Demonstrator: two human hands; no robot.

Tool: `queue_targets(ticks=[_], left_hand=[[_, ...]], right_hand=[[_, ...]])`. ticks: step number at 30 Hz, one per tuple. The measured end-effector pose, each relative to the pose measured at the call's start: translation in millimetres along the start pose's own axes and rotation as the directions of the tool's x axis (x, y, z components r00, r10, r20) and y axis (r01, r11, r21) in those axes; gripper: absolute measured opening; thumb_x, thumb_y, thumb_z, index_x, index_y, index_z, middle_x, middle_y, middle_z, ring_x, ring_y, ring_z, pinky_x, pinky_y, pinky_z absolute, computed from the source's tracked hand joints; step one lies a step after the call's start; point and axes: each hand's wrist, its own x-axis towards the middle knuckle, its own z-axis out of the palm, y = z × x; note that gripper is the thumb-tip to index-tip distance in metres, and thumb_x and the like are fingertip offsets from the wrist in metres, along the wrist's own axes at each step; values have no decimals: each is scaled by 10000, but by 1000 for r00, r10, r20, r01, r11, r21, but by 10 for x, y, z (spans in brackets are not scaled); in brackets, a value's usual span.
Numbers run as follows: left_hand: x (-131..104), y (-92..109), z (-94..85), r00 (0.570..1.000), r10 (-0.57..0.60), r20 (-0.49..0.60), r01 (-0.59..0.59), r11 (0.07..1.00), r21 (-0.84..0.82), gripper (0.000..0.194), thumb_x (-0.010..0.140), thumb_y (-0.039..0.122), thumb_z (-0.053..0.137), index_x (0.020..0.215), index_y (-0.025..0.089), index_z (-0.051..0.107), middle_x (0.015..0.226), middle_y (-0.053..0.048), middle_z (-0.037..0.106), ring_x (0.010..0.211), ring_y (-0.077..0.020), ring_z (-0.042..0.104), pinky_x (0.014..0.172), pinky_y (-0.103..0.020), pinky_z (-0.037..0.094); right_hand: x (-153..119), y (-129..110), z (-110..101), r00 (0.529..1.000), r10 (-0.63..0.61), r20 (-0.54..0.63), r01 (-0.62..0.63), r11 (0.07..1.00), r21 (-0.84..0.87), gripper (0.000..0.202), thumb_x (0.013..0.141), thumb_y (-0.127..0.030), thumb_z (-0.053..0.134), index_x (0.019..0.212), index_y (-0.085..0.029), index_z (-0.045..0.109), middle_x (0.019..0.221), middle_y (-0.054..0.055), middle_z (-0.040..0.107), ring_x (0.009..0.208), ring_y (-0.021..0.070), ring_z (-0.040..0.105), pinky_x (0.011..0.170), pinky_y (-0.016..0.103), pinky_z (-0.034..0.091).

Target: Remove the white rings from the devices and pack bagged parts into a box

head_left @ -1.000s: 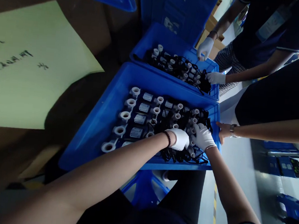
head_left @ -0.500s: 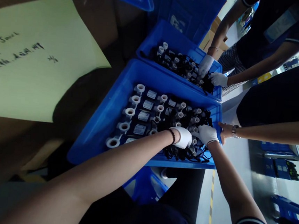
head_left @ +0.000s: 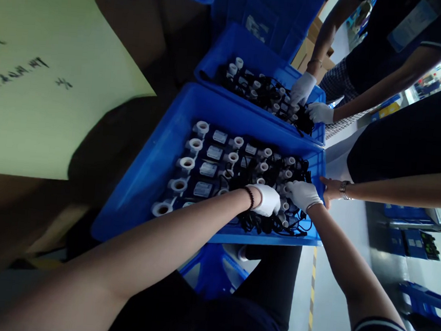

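In the head view, a blue plastic bin (head_left: 138,179) holds rows of dark devices (head_left: 203,188) with pale labels, white ring-shaped fittings (head_left: 187,163) and black cables (head_left: 256,224). My left hand (head_left: 267,200), in a white glove, is closed low among the cables at the bin's right part; its fingertips are hidden, as is whatever they grip. Just right of it, my right hand (head_left: 303,195), gloved too, has its fingers bent together against a white fitting in the right-hand row. My left forearm covers part of the near row.
Behind stands a second blue bin (head_left: 218,52) with similar devices, where a co-worker's gloved hands (head_left: 304,89) are busy. Another person's bare hand (head_left: 331,190) rests on my bin's right edge. A yellow paper sheet (head_left: 57,94) with handwriting is at left; a blue stool (head_left: 211,270) is below.
The view has shifted slightly, so the bins and paper appear a little further left. My hands stay among the cables, with the right fingers slightly more extended towards the fitting.
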Motion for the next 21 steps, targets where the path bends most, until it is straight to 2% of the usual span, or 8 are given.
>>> queue_targets(ticks=[2,4,6,8,11,15,19,21], left_hand=[[14,-11,13,1000,4,-9,-4,1000,-20,477,765,204,526,1199,271,712,1131,-77,725,955,-257,680,797,-329,526],[17,-13,15,1000,11,-8,-11,1000,-27,478,760,197,524,1192,269,716,1135,-76,723,956,-262,678,798,-335,525],[17,-13,11,1000,10,-3,-10,1000,-24,481,753,187,525,1185,271,719,1150,-67,719,964,-264,676,804,-334,522],[25,-20,17,1000,8,4,-8,1000,-17,484,751,187,522,1185,267,720,1162,-67,715,967,-267,674,798,-334,521],[56,-45,51,1000,18,-2,-18,1000,-16,476,766,211,512,1190,277,718,1146,-80,720,951,-273,678,777,-345,523],[99,-85,106,998,38,-40,-39,999,-27,451,766,204,531,1161,286,731,1140,-81,721,951,-273,679,795,-350,520],[119,-132,103,989,-31,-147,-2,976,-218,500,770,168,568,1256,236,662,1126,-49,725,951,-210,679,786,-265,508],[119,-150,78,966,-87,-244,-5,935,-355,619,754,137,599,1368,202,554,1124,-43,720,922,-173,678,760,-223,505]], right_hand=[[-16,8,-1,999,51,5,-51,999,-3,428,975,-519,377,1116,-205,632,1051,114,678,963,259,653,726,314,479],[-24,6,-5,999,42,-3,-42,999,6,456,944,-563,428,1178,-212,601,1069,111,672,960,263,651,703,306,477],[-27,0,-15,1000,-24,0,24,1000,-20,429,960,-490,434,1306,-251,521,1099,100,663,939,254,654,680,298,469],[-26,-7,-20,996,-87,14,88,993,-73,370,992,-359,376,1329,-267,496,1092,101,666,918,246,657,680,300,461],[-4,-33,-3,995,-98,16,99,989,-112,325,995,-247,311,1193,-200,564,1024,132,683,910,253,663,711,322,463],[67,-92,52,998,-56,16,56,998,-23,279,968,-220,354,1105,-150,587,972,160,695,942,289,670,769,369,474],[69,-128,58,1000,11,7,-12,999,39,262,951,-272,421,1122,-169,591,970,130,713,904,282,687,744,362,490],[-1,-140,49,992,119,-48,-107,974,200,303,943,-333,456,1195,-206,565,1015,96,719,906,251,689,733,330,495]])
